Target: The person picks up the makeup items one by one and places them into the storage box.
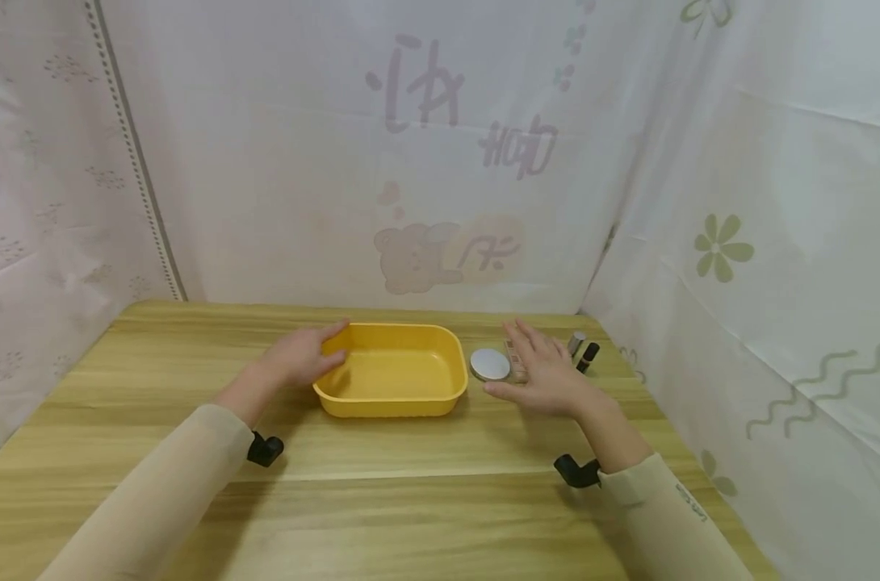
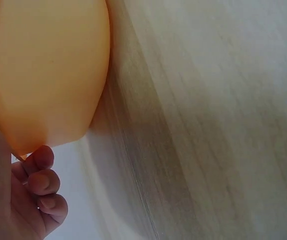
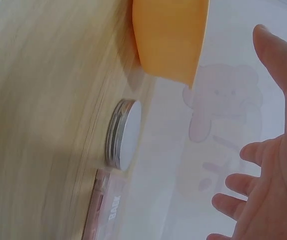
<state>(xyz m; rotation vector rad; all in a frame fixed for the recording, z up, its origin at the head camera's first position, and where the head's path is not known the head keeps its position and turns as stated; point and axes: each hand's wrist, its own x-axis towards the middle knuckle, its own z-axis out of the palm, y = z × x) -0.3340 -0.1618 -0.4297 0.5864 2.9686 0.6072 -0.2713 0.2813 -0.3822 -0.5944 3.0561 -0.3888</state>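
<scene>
A yellow rectangular plastic tub stands on the wooden table. My left hand grips its left end by the rim. In the left wrist view, curled fingers are at the tub's corner. My right hand is spread, holding nothing, above the items to the right of the tub. A round flat silver tin lies just left of this hand. Partly hidden under the fingers is a pinkish flat makeup palette; the right wrist view shows the palette beside the tin.
Beyond the right hand lie a small silver-capped tube and a black-capped tube, near the table's right edge. Printed white curtains hang behind and on both sides of the table.
</scene>
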